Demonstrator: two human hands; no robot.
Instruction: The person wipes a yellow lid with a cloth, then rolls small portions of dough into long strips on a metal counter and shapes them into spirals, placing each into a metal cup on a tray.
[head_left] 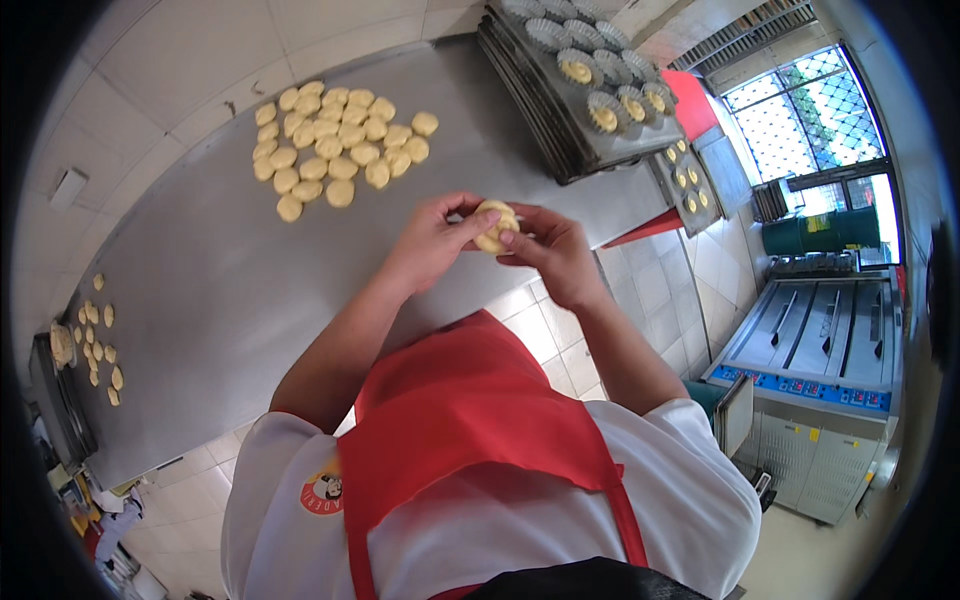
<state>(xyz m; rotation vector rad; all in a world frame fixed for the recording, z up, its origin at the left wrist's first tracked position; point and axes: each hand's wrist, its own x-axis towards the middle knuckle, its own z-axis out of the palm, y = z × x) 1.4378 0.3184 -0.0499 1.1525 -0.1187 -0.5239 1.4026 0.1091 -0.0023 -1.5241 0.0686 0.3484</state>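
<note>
Grip closed, left hand [432, 245] and right hand [558, 255] are pinching one dough disc [492, 236]; many dough balls [351, 136] are waiting, four fluted tins [597, 101] holding dough, other tins [548, 35] appearing empty.

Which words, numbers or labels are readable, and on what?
Round red badge on white fabric shirt: lettering, partly legible, unquoted.
Green cylindrical drum: markings too small to read.
Blue control strip on silver metal appliance: too small.
Small yellow rectangular tags below it: too small.

Left hand [434, 237], right hand [560, 255], dough [489, 240] between
</note>
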